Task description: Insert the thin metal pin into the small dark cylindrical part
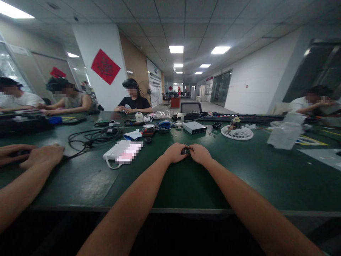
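Note:
My left hand and my right hand meet over the green table, straight ahead of me. Between their fingertips is a small dark object, mostly covered by the fingers and too small to name. The left fingers curl round it, while the right fingers pinch at its right side. Beyond my hands sits a silver-grey box like a disc drive. To its right lie a small black open box and a white round fan grille with a part standing on it.
At left, a co-worker's hands rest beside coiled black cables. A white strapped case lies between them and me. A dark roll-shaped piece and a bowl with blue stuff are farther back. Crumpled white plastic stands right.

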Tool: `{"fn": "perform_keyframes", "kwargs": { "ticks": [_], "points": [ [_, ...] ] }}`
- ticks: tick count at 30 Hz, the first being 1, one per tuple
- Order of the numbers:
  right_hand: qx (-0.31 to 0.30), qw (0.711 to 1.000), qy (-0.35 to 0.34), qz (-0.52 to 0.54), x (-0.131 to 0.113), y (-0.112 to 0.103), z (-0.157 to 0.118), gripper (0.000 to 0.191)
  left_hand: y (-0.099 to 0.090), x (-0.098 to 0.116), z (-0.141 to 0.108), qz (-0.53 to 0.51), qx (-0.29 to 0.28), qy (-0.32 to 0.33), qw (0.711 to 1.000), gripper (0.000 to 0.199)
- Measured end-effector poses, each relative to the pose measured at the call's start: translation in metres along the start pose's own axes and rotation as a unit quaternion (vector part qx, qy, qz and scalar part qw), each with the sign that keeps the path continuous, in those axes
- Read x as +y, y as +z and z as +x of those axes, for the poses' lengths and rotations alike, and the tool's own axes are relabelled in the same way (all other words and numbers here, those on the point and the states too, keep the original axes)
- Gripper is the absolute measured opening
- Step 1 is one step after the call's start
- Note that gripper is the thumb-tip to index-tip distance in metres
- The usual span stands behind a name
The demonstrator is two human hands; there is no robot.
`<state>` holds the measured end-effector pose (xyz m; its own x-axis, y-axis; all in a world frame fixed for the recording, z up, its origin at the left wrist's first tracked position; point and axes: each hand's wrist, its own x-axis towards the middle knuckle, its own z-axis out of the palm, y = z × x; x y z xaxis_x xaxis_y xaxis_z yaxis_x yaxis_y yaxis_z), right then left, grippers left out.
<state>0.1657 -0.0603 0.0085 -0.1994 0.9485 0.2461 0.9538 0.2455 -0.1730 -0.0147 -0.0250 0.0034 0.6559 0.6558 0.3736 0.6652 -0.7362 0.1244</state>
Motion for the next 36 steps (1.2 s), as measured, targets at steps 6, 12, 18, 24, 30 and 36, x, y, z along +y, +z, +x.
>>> {"fn": "perform_keyframes", "kwargs": {
  "ticks": [6, 12, 18, 24, 30, 36],
  "points": [
    [-0.005, 1.000, 0.000, 0.003, -0.0014, -0.0013, -0.0005, 0.033, 0.0006, 0.0001, 0.0001, -0.001, 0.006, 0.000, 1.000, 0.038],
    [-0.008, 1.000, 0.003, 0.009, -0.0020, -0.0035, -0.0008, 0.033, 0.0016, -0.0003, -0.0002, -0.010, 0.010, -0.012, 1.000, 0.034],
    [-0.007, 1.000, 0.004, 0.013, -0.0028, -0.0041, -0.0009, 0.033, -0.0004, 0.0006, -0.0019, -0.014, 0.011, -0.019, 1.000, 0.038],
    [-0.011, 1.000, 0.007, 0.016, -0.0027, -0.0045, -0.0011, 0.031, -0.0025, 0.0030, -0.0029, -0.016, 0.013, -0.019, 1.000, 0.041],
    [-0.009, 1.000, 0.000, 0.017, -0.0014, -0.0028, -0.0007, 0.032, -0.0041, 0.0026, -0.0036, -0.017, 0.017, -0.015, 1.000, 0.041],
    [-0.005, 1.000, -0.007, 0.018, -0.0008, -0.0025, -0.0010, 0.032, -0.0040, 0.0014, -0.0044, -0.018, 0.020, -0.011, 1.000, 0.042]
  ]
}}
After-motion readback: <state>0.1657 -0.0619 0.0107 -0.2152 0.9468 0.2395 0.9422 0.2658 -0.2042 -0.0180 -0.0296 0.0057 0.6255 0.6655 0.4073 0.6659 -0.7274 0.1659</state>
